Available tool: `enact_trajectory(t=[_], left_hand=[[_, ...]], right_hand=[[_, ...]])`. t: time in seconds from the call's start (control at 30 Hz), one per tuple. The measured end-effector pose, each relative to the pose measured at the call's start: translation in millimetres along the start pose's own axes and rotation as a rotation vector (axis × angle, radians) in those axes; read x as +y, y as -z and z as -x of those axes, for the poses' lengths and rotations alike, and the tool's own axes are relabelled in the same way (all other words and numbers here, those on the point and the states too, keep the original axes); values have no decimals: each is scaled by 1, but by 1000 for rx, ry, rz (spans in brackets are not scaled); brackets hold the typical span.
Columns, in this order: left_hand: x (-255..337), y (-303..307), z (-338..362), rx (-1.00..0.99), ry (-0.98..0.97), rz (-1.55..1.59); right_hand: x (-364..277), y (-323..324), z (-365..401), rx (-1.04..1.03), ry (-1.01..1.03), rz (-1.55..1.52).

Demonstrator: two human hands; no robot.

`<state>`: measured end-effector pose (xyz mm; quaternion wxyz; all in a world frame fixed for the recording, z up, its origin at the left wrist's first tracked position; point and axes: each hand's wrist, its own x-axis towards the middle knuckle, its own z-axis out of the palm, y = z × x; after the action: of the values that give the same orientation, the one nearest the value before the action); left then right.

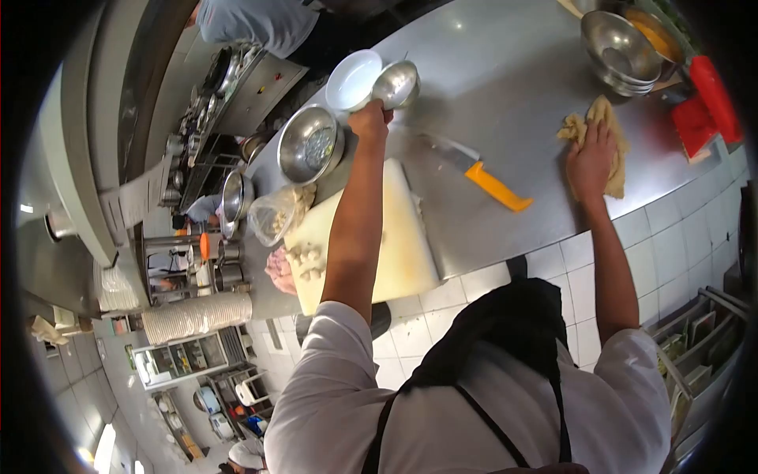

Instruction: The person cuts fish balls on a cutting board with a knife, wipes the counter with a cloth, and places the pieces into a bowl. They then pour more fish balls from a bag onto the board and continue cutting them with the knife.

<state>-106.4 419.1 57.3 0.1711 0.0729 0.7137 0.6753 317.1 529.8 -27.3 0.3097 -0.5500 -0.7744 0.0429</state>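
Observation:
My left hand (370, 120) is stretched forward and closed on the rim of a small metal bowl (395, 84). That bowl is beside a white bowl (353, 80). Pressed onto a tan cloth (618, 170) on the steel counter, my right hand (592, 162) has its fingers over the fabric. Between my hands lies a knife with an orange handle (497, 186), its blade pointing away from me. Under my left forearm is a pale cutting board (399, 237) with small whitish pieces (308, 261) on it.
A larger metal bowl (311, 144) and a plastic bag (271, 217) stand left of the board, near pink raw meat (279, 270). Stacked metal bowls (620, 51) and a red object (703, 110) are at the right. Another person (257, 24) is across the counter.

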Motion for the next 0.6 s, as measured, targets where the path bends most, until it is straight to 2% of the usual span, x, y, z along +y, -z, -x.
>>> enact_trajectory(t=[0.1,0.27,0.3,0.33,0.37,0.4,0.43,0.5,0.6], left_hand=[[10,52,12,-3,13,58],[21,203,120,156,-98,-93],[-3,247,121,73,-148,-56],[-6,258,145,150,-139,-70],[-28,271,139,165,-158,-13],[-9,264,172,254,-38,-148],[-22,276,181,271,-54,-55],[-27,286,195,268,19,-67],[-64,316,182,423,-351,-626]], right_hand=[[-1,4,-1,-10,32,-1],[9,-11,2,-50,92,-6],[13,-10,4,-70,93,15],[23,-18,8,-52,105,-3],[29,-27,5,-21,114,-21],[27,-22,-6,-32,70,-78],[17,-15,3,-94,25,-151],[-3,-3,-3,-117,-36,-113],[-26,-13,-5,-67,-104,-96]])
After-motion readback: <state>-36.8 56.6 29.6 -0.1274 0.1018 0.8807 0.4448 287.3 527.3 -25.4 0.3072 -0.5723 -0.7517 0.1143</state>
